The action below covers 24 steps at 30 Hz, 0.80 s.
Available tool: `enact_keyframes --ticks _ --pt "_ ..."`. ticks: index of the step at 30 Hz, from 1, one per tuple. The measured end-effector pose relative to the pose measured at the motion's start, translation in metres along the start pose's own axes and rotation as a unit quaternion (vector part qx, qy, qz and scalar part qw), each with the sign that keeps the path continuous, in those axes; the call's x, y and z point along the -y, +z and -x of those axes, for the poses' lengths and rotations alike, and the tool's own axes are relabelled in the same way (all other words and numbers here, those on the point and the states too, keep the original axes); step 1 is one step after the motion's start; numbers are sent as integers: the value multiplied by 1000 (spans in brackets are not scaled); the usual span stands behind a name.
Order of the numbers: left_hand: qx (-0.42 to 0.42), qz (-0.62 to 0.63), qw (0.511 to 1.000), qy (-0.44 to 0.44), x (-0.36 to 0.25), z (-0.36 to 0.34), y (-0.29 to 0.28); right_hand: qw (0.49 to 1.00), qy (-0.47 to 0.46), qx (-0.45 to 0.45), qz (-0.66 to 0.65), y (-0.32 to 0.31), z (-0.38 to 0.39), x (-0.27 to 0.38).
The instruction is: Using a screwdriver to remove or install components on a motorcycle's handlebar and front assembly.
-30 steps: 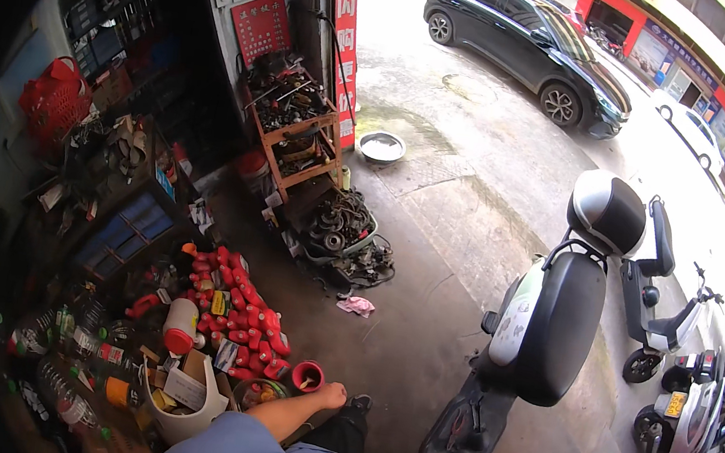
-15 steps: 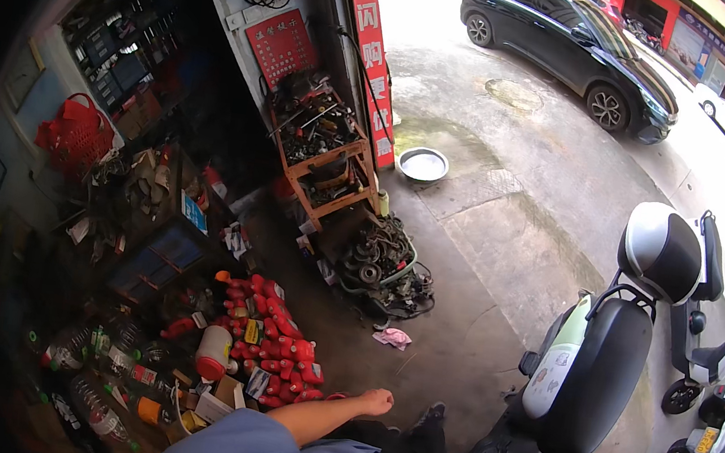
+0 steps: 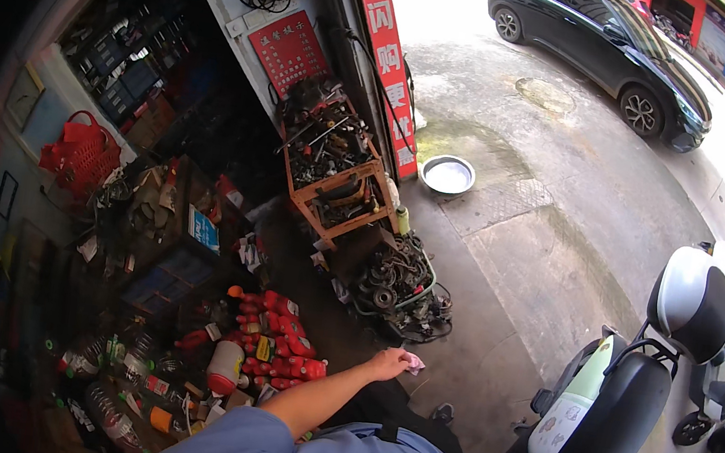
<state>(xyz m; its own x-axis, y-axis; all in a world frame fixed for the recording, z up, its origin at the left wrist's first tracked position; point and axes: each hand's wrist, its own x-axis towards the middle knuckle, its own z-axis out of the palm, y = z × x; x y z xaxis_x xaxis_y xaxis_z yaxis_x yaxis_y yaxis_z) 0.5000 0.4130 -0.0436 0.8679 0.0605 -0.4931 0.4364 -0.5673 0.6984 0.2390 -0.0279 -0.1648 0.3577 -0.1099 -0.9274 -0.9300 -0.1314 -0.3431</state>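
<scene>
My left hand (image 3: 389, 365) reaches out over the floor, its bare forearm coming from a blue short sleeve. The fingers are bent and closed at a small pink cloth (image 3: 415, 364), which shows bunched beyond the fingertips. My hand covers the cloth's near side. Past the cloth, a greasy heap of engine parts (image 3: 400, 290) sits on the floor below an orange tool rack (image 3: 338, 169). My right hand is out of view.
Red bottles (image 3: 280, 343) and clear plastic bottles (image 3: 109, 413) crowd the floor on the left. A scooter (image 3: 600, 428) with a black seat stands to the right. Ahead lies a metal basin (image 3: 447, 175); a black car (image 3: 610, 53) is parked beyond it.
My left hand has moved forward, away from my body, to the pink cloth, which lay on the floor apart from it before. The view has shifted, so the surroundings sit further right and lower.
</scene>
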Motion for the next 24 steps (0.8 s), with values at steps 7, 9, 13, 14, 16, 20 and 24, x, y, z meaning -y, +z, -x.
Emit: enact_keyframes --ticks 7,9,13,14,16,20,24 --pt "-157 92 975 -132 154 -26 -80 997 5 16 81 32 -33 157" --pt "-182 100 961 -183 205 -23 -105 996 8 11 87 59 -38 193" --pt "-259 82 930 -247 328 19 -147 993 25 24 112 128 -34 267" --pt "-231 97 927 -281 332 3 -152 995 27 0 95 137 -41 273" --pt "-218 125 913 -323 342 14 -182 994 -16 -19 104 181 -41 317" --pt "-223 -17 923 -314 418 46 -197 984 -109 35 138 282 -8 407" --pt "-258 102 906 -321 403 31 -208 968 -166 64 179 340 16 450"
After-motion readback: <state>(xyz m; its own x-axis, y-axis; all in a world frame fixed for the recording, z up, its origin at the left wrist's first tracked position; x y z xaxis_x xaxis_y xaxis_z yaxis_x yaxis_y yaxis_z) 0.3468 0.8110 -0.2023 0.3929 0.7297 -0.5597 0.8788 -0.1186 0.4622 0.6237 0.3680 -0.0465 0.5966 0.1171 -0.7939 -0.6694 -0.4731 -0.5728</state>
